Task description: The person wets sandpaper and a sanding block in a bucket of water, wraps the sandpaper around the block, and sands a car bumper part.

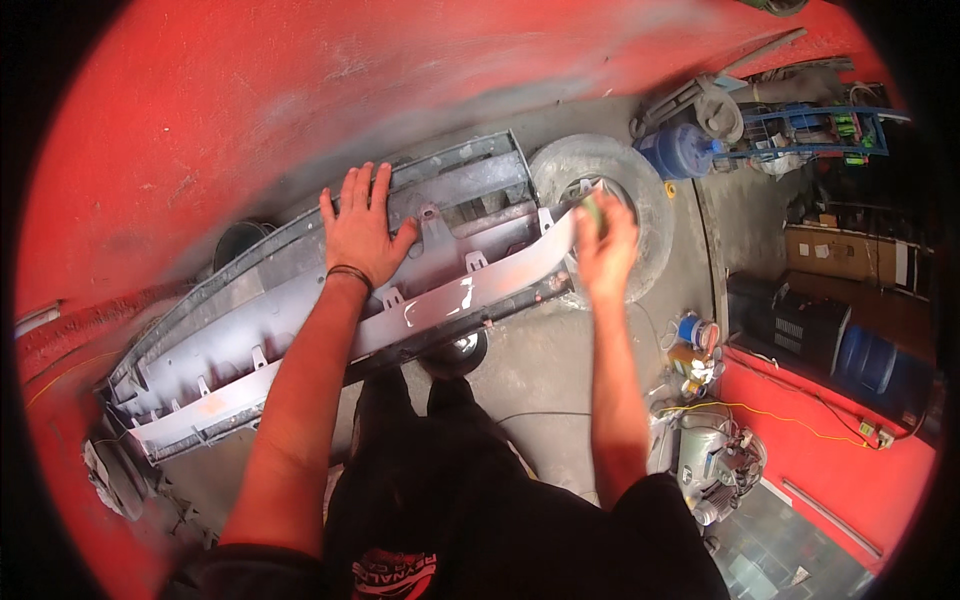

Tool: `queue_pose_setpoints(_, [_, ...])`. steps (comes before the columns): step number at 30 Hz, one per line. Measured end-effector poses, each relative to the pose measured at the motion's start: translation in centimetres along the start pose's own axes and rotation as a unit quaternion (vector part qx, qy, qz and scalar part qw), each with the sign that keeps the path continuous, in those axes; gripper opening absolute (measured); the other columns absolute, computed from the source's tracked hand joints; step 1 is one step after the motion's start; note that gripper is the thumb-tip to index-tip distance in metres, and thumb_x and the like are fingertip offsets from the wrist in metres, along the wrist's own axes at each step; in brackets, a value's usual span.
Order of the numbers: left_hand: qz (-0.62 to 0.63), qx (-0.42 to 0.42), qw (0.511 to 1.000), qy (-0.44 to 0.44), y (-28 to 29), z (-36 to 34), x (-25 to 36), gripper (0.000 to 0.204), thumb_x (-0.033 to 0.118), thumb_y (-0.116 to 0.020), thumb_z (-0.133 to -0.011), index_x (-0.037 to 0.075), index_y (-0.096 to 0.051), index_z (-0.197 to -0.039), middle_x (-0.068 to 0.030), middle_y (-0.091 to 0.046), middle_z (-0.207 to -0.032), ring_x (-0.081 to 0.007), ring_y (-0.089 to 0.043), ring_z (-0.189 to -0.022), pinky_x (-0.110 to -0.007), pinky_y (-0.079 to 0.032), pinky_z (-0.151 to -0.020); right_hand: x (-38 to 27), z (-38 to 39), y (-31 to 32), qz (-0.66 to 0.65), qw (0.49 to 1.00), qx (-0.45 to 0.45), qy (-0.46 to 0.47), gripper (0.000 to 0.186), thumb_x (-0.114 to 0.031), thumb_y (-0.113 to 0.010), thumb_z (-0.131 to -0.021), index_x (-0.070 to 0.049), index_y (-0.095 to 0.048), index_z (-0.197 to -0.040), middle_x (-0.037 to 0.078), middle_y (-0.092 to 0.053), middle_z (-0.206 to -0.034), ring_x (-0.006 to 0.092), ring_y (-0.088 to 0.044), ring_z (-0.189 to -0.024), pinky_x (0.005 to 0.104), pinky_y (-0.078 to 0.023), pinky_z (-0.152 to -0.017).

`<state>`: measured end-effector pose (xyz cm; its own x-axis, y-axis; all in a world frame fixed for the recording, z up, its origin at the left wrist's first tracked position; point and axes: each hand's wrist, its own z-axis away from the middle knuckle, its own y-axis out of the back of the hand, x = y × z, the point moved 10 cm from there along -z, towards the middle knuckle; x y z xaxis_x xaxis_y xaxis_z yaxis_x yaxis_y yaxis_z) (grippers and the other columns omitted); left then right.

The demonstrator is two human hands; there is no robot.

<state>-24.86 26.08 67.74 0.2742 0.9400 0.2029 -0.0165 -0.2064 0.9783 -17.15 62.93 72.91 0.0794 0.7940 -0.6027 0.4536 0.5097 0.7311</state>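
A long grey-primed car body panel (510, 283) with clip tabs lies slantwise in front of me, pale along its near edge with orange and white patches. It rests on a dusty dark frame (455, 165). My left hand (362, 232) presses down on the panel, open, fingers spread. At the panel's right end my right hand (608, 245) is closed on a small green pad (592, 210), held against or close to the edge. Motion blurs this hand, and its fingers hide most of the pad.
A dusty tyre (650, 215) is under the panel's right end. A round dark object (455, 355) is below its near edge. To the right are a blue water jug (680, 152), cans (697, 332), a compressor (715, 460) and a yellow cable (770, 417). A red wall (250, 90) rises behind.
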Motion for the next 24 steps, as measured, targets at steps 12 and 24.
queue_pose_setpoints(12, [0.008,0.019,1.0,-0.008,-0.5,-0.1,0.5,0.09,0.054,-0.063,-0.099,0.013,-0.037,-0.175,-0.0179,-0.04,-0.178,-0.0359,-0.033,-0.167,-0.07,-0.018,-0.133,-1.4,0.1,-0.2,0.016,0.999,0.049,0.004,0.035,-0.028,-0.078,-0.103,-0.005,-0.075,-0.13,0.022,-0.074,-0.129,0.042,-0.068,-0.12,0.0532,-0.048,-0.106])
queue_pose_setpoints(24, [0.009,0.028,1.0,-0.007,-1.0,0.3,-0.3,0.088,0.053,-0.063,-0.099,0.013,-0.039,-0.174,-0.0168,-0.043,-0.176,-0.0352,-0.034,-0.167,-0.071,-0.018,-0.133,-7.9,5.8,-0.1,0.01,0.998,0.064,0.02,0.041,-0.028,-0.079,-0.102,0.0,-0.072,-0.131,0.025,-0.072,-0.128,0.0431,-0.066,-0.118,0.0533,-0.047,-0.105])
